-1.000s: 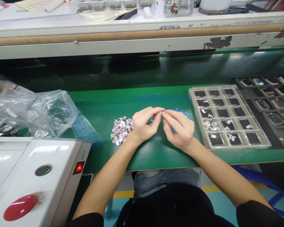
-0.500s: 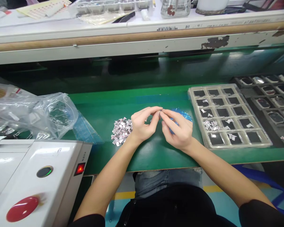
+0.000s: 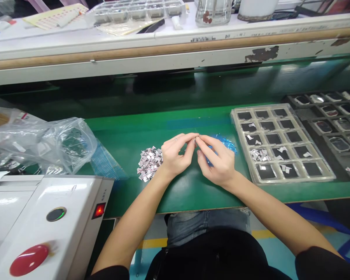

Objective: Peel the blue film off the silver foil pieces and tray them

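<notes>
Green and smooth, the worktop [image 3: 175, 200] is overhung by the left hand [image 3: 175, 157], whose thumb and forefinger are pinched closed; its tips are met by those of the right hand [image 3: 218, 161], whose closure cannot be judged. Anything between is too small to be told. Just left, small, flat silver-and-white rectangular pieces [image 3: 148, 164] are heaped loose; just beyond the right hand, crinkled blue film-like scraps [image 3: 228, 144] are bunched. Farther right, small white slips [image 3: 260, 155] are held in some compartments of a clear plastic gridded tray [image 3: 294, 180], most thickly in one. The work is judged partway, a sizeable heap being unsorted. At left, a crumpled transparent plastic bag [image 3: 74, 144] is seen beyond a glossy white boxy machine [image 3: 76, 194].
</notes>
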Demonstrator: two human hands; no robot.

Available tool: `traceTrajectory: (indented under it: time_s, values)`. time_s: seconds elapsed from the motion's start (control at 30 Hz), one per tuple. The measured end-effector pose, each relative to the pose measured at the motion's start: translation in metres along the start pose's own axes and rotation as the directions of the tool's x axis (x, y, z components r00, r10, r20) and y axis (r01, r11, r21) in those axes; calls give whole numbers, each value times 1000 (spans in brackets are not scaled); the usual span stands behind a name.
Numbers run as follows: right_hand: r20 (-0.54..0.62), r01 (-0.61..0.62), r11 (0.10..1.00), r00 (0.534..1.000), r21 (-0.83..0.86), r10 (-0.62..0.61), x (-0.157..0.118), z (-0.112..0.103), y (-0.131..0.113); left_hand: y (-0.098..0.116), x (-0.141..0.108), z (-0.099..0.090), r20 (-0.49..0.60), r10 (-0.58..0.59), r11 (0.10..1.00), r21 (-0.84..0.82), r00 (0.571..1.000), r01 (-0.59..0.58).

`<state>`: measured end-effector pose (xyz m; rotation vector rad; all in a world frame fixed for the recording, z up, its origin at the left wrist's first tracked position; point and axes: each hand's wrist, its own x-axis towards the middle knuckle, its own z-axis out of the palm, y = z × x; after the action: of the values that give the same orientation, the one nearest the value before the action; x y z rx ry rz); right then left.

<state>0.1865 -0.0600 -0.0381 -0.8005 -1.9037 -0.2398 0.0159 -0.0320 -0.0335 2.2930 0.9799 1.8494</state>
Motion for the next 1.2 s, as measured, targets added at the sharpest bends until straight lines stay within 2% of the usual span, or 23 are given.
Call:
traceTrajectory:
  time_s: [0.2,0.43,0.73,0.93,1.2]
  values:
    - [-7,3,999,1000,38,-3,0,-1,0,0,-1,1,-9,-59,997,-42,998,58]
    - [-15,-32,998,999,49,32,0,-1,0,0,-1,0,9,-46,998,-39,999,46]
    - [-16,-8,999,1000,46,9,0,0,-1,1,-2,2,-15,-39,996,-81,999,38]
    - [1,-21,998,1000,59,21,0,-1,-2,-2,-5,3,16,-196,970,-146,980,196]
    - [4,-57,997,998,59,57,0,-1,-3,0,-1,3,-5,-126,973,-198,992,123]
